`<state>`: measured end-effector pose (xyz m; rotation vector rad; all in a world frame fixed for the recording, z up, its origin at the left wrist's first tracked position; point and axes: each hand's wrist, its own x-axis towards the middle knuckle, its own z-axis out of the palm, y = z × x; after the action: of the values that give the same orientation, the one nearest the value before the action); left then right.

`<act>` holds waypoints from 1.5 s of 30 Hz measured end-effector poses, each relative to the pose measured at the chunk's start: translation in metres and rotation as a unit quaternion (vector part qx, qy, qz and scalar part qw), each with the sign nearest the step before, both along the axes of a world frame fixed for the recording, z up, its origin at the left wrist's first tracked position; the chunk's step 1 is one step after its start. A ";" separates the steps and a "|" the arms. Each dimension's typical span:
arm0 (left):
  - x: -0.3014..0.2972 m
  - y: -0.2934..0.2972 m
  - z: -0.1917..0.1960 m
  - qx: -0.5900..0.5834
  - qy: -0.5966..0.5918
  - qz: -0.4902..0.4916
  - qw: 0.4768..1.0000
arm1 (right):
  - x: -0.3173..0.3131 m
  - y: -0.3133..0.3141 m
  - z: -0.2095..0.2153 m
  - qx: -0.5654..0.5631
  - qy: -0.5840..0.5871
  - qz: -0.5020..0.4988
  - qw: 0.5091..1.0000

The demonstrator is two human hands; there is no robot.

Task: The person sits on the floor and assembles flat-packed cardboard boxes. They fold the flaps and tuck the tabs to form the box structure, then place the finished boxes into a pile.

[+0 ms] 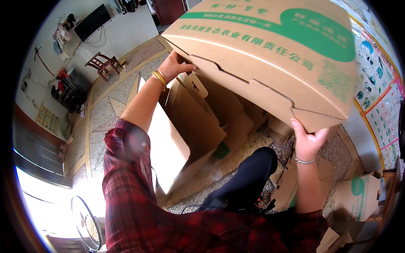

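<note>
Where the white wall (126, 36) stands, between 10 and 11 o'clock, there is a flat black screen (92, 22). A red-brown wooden chair (102, 64) is at 10 o'clock, on the speckled floor (99, 101). The left hand (173, 67), with a yellow bangle (160, 80), is at 11 o'clock. Its fingers grip the left end of a big brown box (261, 55), the thumb on the near side. Next, an open brown box (194, 116) sits in the middle, under the big one. The big box is up in the air at 1 o'clock, sloping down to the right. The right hand (310, 145), with a silver bangle (304, 161), is at 3 o'clock. Its fingers grip the near right corner; some are hidden. A smaller brown box (348, 200) is at 4 o'clock, and a bright picture chart (370, 61) is at 2 o'clock.
</note>
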<state>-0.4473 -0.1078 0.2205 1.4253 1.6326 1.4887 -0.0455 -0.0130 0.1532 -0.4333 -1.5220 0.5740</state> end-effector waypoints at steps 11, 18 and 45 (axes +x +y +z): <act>-0.061 0.013 -0.059 -0.310 0.166 0.081 0.933 | -0.045 0.039 -0.123 -0.134 -0.213 -0.049 0.967; -0.086 0.006 -0.064 -0.272 0.213 0.064 0.936 | -0.048 0.038 -0.123 -0.157 -0.217 0.016 0.963; 0.066 0.044 0.027 -0.187 0.594 0.252 0.741 | 0.173 0.049 -0.184 -0.207 -0.279 -0.078 0.934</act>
<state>-0.3814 -0.0636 0.2473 1.8763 3.0224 0.1679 0.1279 0.0355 -0.0307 -1.1079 -1.8811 0.6821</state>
